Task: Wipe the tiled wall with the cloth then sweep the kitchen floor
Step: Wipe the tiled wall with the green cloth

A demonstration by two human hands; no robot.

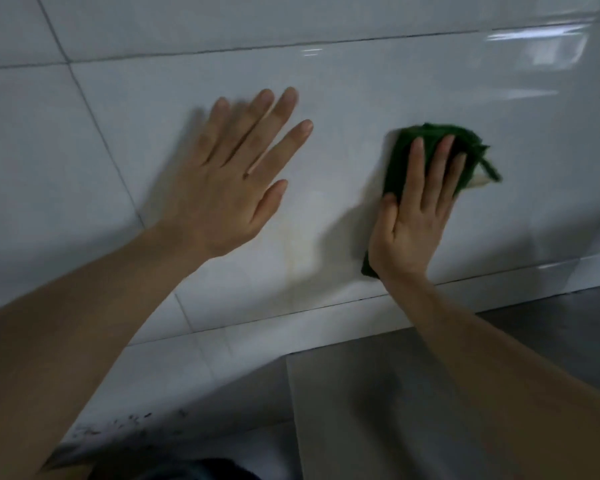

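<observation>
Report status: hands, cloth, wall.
Right hand flat, pressing green cloth on tiled wall. Left hand open by the wall. Yellowish stain between them.

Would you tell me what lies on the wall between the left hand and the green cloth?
Head view: only bare tiled wall, with a faint yellowish stain, separates the left hand from the green cloth.

Glossy white tiles (361, 84), window glare, grey floor (378, 410)

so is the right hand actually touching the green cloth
Touching. The head view shows the right hand pressed flat over the green cloth, straight fingers lying on it, against the tiled wall.
</observation>
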